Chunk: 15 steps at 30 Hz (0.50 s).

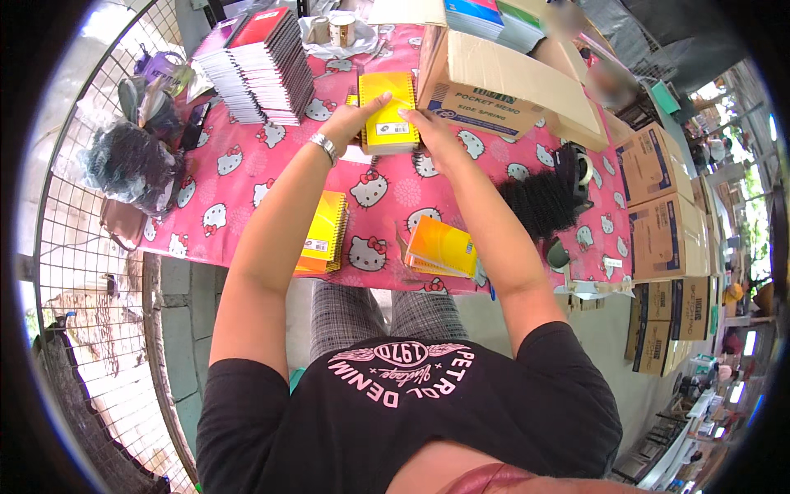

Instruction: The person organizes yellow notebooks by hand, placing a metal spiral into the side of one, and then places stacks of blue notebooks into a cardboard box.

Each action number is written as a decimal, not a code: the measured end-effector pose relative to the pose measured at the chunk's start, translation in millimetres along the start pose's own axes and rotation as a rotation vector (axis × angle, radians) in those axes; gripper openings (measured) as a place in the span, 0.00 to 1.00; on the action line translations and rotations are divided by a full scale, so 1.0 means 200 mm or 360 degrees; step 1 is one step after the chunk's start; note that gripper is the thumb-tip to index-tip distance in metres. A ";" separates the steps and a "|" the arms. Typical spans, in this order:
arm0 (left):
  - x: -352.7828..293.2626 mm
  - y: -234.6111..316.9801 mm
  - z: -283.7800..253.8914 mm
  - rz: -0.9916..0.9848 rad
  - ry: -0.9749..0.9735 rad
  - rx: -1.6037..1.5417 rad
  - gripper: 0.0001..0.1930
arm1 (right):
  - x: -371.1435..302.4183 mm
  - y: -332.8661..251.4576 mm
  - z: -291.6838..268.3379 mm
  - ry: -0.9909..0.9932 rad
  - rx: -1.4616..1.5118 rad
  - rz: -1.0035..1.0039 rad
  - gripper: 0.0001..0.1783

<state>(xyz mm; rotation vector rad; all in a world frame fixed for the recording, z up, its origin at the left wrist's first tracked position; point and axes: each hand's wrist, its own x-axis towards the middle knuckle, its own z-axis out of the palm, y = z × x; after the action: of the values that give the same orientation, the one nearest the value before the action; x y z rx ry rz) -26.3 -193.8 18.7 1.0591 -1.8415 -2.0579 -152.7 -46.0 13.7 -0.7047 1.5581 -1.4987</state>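
Observation:
Both hands grip a small stack of yellow spiral-bound pocket notebooks (388, 85) at the far middle of the table, left of a cardboard box. My left hand (349, 123) closes on the stack's left side, with the thumb across the top cover. On the right side, my right hand (429, 130) has its fingers round the edge and its thumb on the cover. Part of another yellow notebook shows behind my left fingers. Nearer me, beside my left forearm, lies a second pile of yellow notebooks (327, 226). Several orange-yellow notebooks (442, 247) rest by the table's front edge.
Tall stacks of red and purple spiral notebooks (267, 70) stand at the back left. An open cardboard box (510, 86) fills the back right. Black spiral coils (539, 204) lie right of my arm. A cup (341, 31) stands behind; cartons (657, 235) are piled beyond the table's right.

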 end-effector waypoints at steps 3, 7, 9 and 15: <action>-0.01 0.06 -0.10 0.0261 0.0005 0.0218 0.33 | 0.03 -0.09 0.06 0.0342 -0.0831 -0.0620 0.47; -0.21 0.20 -0.15 0.0598 0.0020 0.1344 0.41 | -0.16 -0.47 0.15 0.0291 -0.2186 -0.1706 0.59; -0.27 0.25 -0.13 0.0985 -0.0014 0.2033 0.39 | -0.18 -0.56 0.23 -0.0067 -0.2618 -0.1773 0.63; -0.38 0.47 -0.05 0.0924 -0.0333 0.2654 0.45 | -0.02 -0.50 0.18 -0.0640 -0.2028 -0.0576 0.73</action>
<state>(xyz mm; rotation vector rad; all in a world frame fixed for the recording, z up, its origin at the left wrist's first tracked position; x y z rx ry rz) 5.1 -178.6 135.7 0.2358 -3.2988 0.0189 -135.3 -73.7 115.2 -1.9221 1.9994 -0.3205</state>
